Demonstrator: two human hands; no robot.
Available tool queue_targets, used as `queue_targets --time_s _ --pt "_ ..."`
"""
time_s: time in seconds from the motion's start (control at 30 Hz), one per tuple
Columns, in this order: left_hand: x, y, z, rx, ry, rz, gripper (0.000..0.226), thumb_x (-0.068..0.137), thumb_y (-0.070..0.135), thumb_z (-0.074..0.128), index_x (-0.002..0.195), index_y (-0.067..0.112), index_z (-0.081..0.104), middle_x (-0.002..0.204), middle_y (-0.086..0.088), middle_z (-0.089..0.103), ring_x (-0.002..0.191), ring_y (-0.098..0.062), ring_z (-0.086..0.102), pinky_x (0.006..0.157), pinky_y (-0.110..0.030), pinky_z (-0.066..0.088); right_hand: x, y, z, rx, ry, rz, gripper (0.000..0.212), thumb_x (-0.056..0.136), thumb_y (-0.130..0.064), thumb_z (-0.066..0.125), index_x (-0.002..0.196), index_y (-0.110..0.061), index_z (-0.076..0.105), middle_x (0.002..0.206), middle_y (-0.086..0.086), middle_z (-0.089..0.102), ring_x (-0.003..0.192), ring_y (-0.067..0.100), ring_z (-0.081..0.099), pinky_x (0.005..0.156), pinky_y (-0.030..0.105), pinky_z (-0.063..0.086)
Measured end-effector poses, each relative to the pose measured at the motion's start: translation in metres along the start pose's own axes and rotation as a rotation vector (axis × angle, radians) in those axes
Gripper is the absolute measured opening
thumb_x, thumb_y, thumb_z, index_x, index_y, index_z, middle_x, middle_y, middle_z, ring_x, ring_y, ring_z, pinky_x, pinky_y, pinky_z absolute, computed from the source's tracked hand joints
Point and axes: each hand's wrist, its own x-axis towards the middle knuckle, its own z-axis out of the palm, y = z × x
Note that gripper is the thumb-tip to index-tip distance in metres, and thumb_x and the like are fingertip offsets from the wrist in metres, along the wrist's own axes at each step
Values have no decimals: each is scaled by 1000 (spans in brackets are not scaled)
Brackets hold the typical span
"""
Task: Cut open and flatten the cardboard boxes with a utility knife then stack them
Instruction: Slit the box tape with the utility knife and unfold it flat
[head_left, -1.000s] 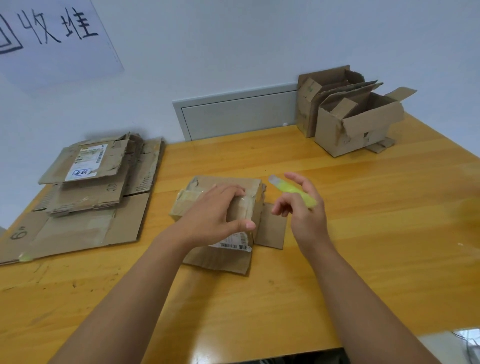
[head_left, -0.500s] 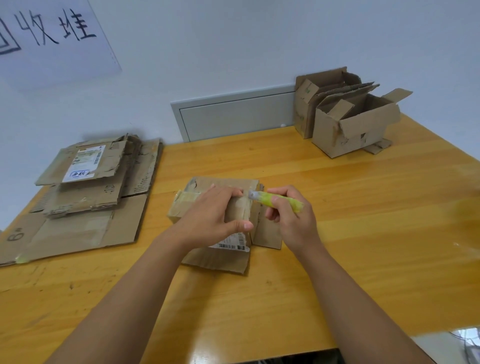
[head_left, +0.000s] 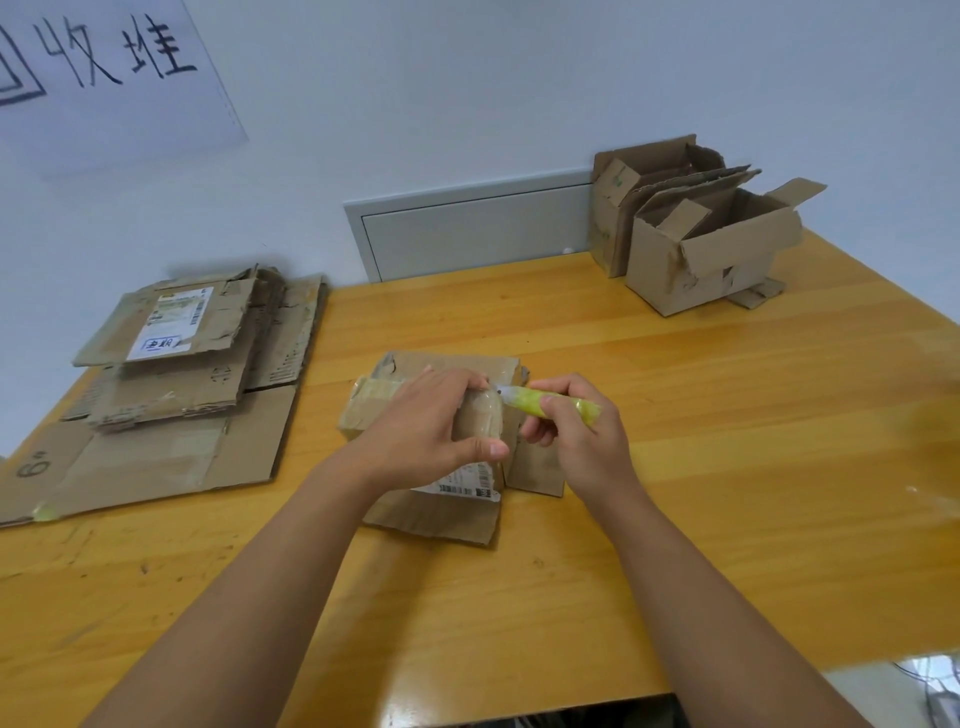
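A small taped cardboard box (head_left: 387, 402) sits in the middle of the wooden table (head_left: 675, 467), its flaps spread toward me. My left hand (head_left: 431, 421) grips its top, thumb on the near side by a white label. My right hand (head_left: 576, 431) holds a yellow-green utility knife (head_left: 550, 402), its tip touching the box's taped top edge beside my left fingers. A stack of flattened cardboard (head_left: 171, 384) lies at the table's left. Two opened boxes (head_left: 696, 244) stand at the far right corner.
A grey wall panel (head_left: 467, 234) sits behind the table's far edge. A white sheet with handwritten characters (head_left: 104, 67) hangs on the wall at upper left. The table's near edge runs just below my forearms.
My right hand came in from the right with the knife and brought its tip down onto the box's top edge. My left hand kept its hold on the box.
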Motion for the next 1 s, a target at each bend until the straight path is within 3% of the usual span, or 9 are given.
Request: queue_targets --time_s 0.17,0.4,0.83,1.0 --pt "1 2 -1 10 -16 -19 77 80 63 64 140 22 40 140 5 47 131 -14 37 119 -36 19 1 -3 -3 59 102 40 21 95 1 43 93 0 64 60 12 63 57 17 57 53 25 44" --pt "4 -1 -3 25 -49 -42 80 77 67 65 139 25 39 139 3 46 131 -19 38 115 -41 28 0 -7 -3 113 146 53 22 96 0 42 90 -4 64 59 12 63 58 19 57 54 27 43" --pt "5 -5 -2 16 -49 -66 78 74 71 65 136 29 40 131 5 49 119 -16 42 101 -39 39 -4 -9 -3 73 101 59 23 96 2 41 92 -1 63 60 13 64 58 19 57 55 30 44" --pt "2 -2 -2 11 -38 -51 84 73 73 59 138 23 42 133 4 51 118 -16 45 99 -36 39 -23 -12 -1 26 77 1 18 98 -2 48 96 -9 64 68 11 70 65 18 64 60 26 50"
